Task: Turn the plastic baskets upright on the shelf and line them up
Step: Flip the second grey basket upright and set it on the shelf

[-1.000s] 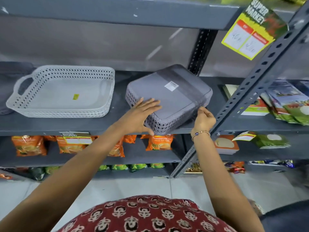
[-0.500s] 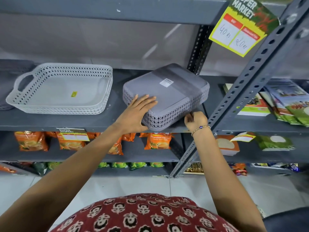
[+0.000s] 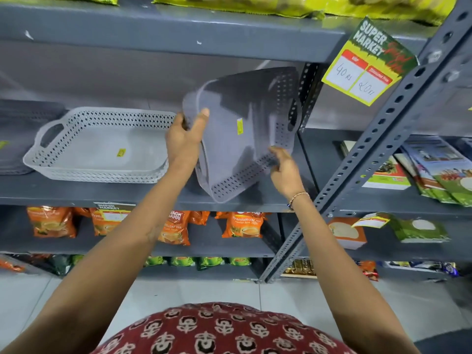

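Note:
A grey perforated plastic basket (image 3: 245,129) is lifted off the grey metal shelf (image 3: 89,192) and tipped on edge, its open inside facing me with a yellow sticker on its floor. My left hand (image 3: 185,135) grips its left rim, thumb on the inside. My right hand (image 3: 284,163) holds its lower right wall. To the left a white perforated basket (image 3: 99,146) stands upright on the shelf. At the far left edge lies a dark grey basket (image 3: 23,134), partly cut off; I cannot tell which way up it is.
A slanted perforated steel upright (image 3: 378,139) crosses just right of the held basket, with a yellow price tag (image 3: 367,65) hanging above. Packets and boxes (image 3: 429,172) fill the right bay. Orange tea packets (image 3: 242,224) line the shelf below. The upper shelf (image 3: 166,29) is close overhead.
The grey basket lay upside down on the shelf; now both hands have raised it and turned it onto its edge, its opening facing me. My left hand moved from its base to its rim.

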